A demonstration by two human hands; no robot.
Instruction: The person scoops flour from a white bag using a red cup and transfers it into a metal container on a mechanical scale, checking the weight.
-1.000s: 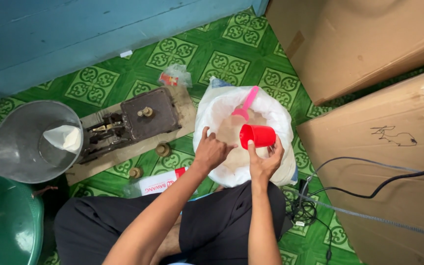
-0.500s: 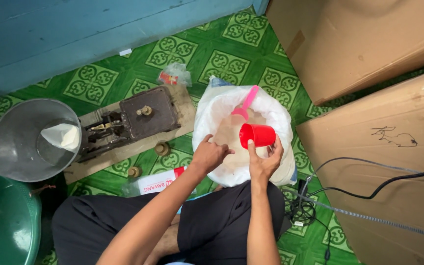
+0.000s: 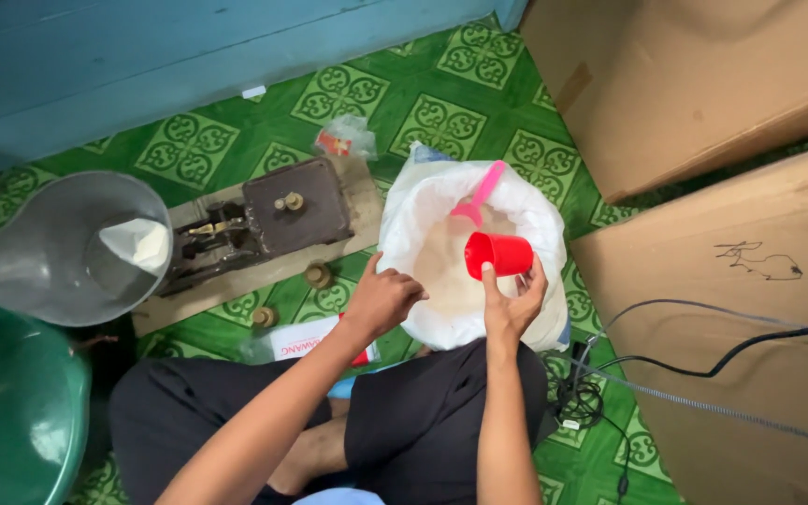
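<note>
Scooping step: right hand (image 3: pixel 513 301) holds red cup (image 3: pixel 498 253) over sack (image 3: pixel 468 254); left hand (image 3: pixel 383 299) grips its seven-o'clock rim. Next calls for dipping.

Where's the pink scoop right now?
The pink scoop stands in the open white sack, just above the red cup held in the right hand.

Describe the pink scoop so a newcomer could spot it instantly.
Find the open white sack of pale powder on the green patterned floor. The pink plastic scoop stands in the powder, handle leaning on the far rim. Unlike the red plastic cup, no hand holds it.
</note>
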